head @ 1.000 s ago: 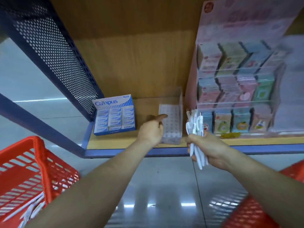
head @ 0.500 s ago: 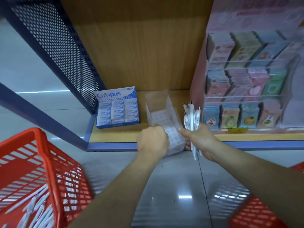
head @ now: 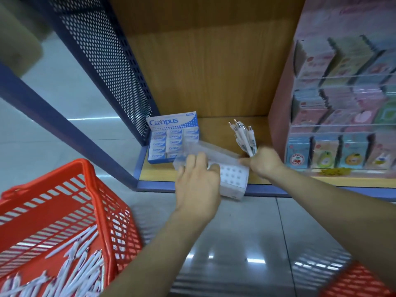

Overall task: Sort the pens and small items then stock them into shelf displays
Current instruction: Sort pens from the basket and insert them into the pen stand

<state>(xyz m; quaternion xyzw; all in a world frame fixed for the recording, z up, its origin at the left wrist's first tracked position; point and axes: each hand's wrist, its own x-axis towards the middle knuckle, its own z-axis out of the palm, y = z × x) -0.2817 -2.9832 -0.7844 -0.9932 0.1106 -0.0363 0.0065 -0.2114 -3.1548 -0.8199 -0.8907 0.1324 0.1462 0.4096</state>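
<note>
My left hand (head: 198, 181) grips a clear plastic pen holder (head: 232, 179) with a dotted white base, tilted over the front edge of the wooden shelf (head: 216, 129). My right hand (head: 264, 162) holds a bundle of white pens (head: 244, 139), tips pointing up, and its thumb touches the holder's right rim. More white pens (head: 70, 266) lie loose in the red basket (head: 90, 189) at lower left.
A blue Campus eraser box (head: 173, 137) stands on the shelf at the left. A pink display of small note pads (head: 342, 116) fills the shelf's right side. A blue perforated panel (head: 102, 61) bounds the left. A second red basket (head: 355, 279) sits at lower right on the tiled floor.
The left hand has pulled the clear holder forward from the back of the shelf to its front edge and tilted it. The right hand with the pens moved in beside it.
</note>
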